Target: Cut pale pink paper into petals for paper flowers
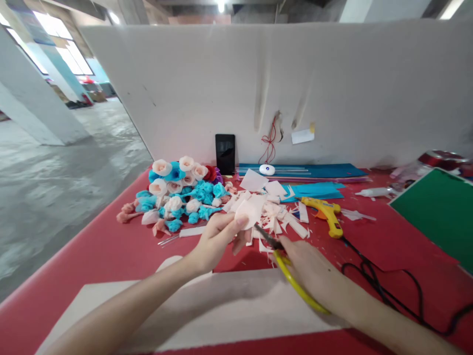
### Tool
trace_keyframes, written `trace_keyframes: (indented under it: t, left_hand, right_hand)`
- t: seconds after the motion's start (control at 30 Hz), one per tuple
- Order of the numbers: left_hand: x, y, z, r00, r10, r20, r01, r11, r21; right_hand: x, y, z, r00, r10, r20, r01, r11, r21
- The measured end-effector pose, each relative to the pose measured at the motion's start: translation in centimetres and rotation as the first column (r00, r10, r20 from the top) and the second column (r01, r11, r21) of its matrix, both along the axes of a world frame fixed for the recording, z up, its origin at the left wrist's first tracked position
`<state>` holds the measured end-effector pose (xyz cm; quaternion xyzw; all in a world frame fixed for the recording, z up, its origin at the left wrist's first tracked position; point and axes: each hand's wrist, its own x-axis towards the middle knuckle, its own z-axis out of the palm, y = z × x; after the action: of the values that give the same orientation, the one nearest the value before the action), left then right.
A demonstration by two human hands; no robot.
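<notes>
My left hand point(225, 231) pinches a piece of pale pink crepe paper point(254, 207) between thumb and fingers, over the middle of the table. My right hand point(303, 261) is closed round the yellow handles of a pair of scissors point(301, 291). The dark blades point up and left, with their tips at the lower edge of the held paper. Whether they touch it I cannot tell. Behind both hands lies a heap of pale paper scraps point(293, 224). Below my forearms a long pale paper sheet point(229, 315) is spread out.
Pink and blue paper flowers point(177, 192) are piled at the left. A yellow glue gun point(328, 214) with a black cord point(380, 286) lies right of the scraps. A phone point(225, 154) leans on the white back panel; a green board point(436, 217) sits at the right.
</notes>
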<state>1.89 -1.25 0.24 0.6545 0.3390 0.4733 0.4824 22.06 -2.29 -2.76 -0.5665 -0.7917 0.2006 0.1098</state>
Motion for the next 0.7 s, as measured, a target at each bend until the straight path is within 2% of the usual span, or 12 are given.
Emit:
trace_keyframes:
  t: [0.13, 0.23, 0.3, 0.37, 0.47, 0.5, 0.53, 0.57, 0.63, 0.7]
  left_hand:
    - [0.6, -0.4, -0.3, 0.999, -0.010, -0.053, 0.009, 1.000, -0.008]
    - [1.1, -1.0, -0.8, 0.994, -0.041, -0.101, 0.039, 0.999, -0.021]
    - [1.3, -1.3, -1.2, 0.991, -0.054, -0.122, 0.051, 0.998, -0.028]
    - [1.5, -1.5, -1.5, 0.987, -0.055, -0.151, 0.054, 0.998, -0.012]
    - [1.7, -1.6, -1.7, 0.975, -0.023, -0.222, 0.049, 0.992, 0.114]
    - [1.8, -1.7, -1.7, 0.971, -0.016, -0.240, 0.056, 0.985, 0.162]
    - [1.9, -1.8, -1.6, 0.968, -0.015, -0.251, 0.067, 0.977, 0.202]
    - [2.0, -1.9, -1.6, 0.966, -0.020, -0.256, 0.081, 0.970, 0.230]
    - [2.2, -2.1, -1.5, 0.965, -0.043, -0.260, 0.117, 0.954, 0.277]
    - [2.4, -2.4, -1.5, 0.963, -0.050, -0.264, 0.143, 0.928, 0.345]
  right_hand:
    - [-0.1, -0.8, -2.6, 0.993, 0.059, 0.102, -0.068, 0.994, 0.083]
    - [-0.1, -1.2, -3.1, 0.990, 0.075, 0.120, -0.091, 0.988, 0.126]
    - [0.0, -1.1, -2.4, 0.991, 0.087, 0.099, -0.101, 0.983, 0.151]
    - [-0.1, -0.8, -0.8, 0.993, 0.109, 0.044, -0.115, 0.978, 0.173]
    - [-0.4, -1.0, 2.0, 0.980, 0.161, -0.115, -0.132, 0.964, 0.230]
    - [-0.6, -1.2, 2.8, 0.922, 0.187, -0.338, -0.115, 0.969, 0.220]
    - [-0.7, -1.6, 3.4, 0.842, 0.169, -0.512, -0.112, 0.984, 0.142]
    - [-0.9, -2.0, 3.8, 0.771, 0.138, -0.621, -0.105, 0.990, 0.090]
    - [-1.1, -2.7, 4.1, 0.656, 0.111, -0.747, -0.123, 0.992, 0.039]
    - [-1.2, -3.0, 4.1, 0.610, 0.131, -0.782, -0.117, 0.990, 0.074]
